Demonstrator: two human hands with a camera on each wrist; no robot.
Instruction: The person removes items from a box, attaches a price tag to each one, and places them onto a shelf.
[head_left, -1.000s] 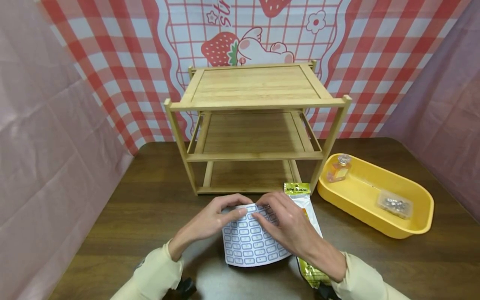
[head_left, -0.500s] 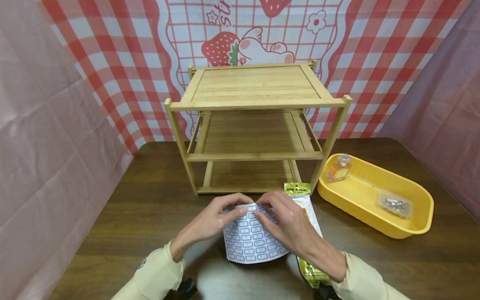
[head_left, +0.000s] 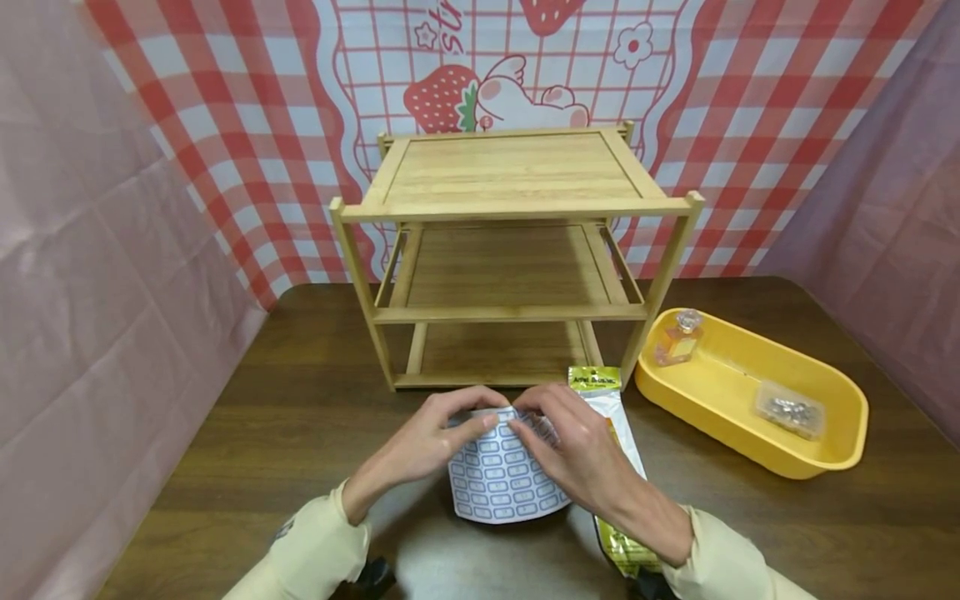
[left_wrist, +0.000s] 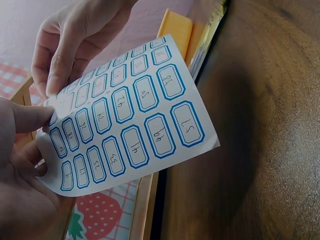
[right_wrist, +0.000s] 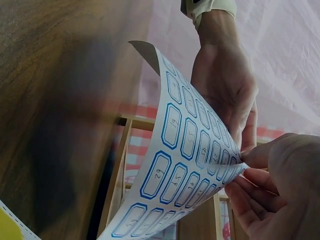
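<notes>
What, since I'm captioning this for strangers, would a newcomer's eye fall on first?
Probably the wooden three-tier rack, standing centrally before a red-checked backdrop. The bright yellow tray to its right draws the eye next. Then comes, low in the centre, the sheet of blue-framed labels held between the left grip and right grip.

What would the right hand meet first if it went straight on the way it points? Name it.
Apart from the label sheet it pinches, the right hand would most likely meet the left hand, close ahead in the head view; exact depth is hard to judge.
</notes>
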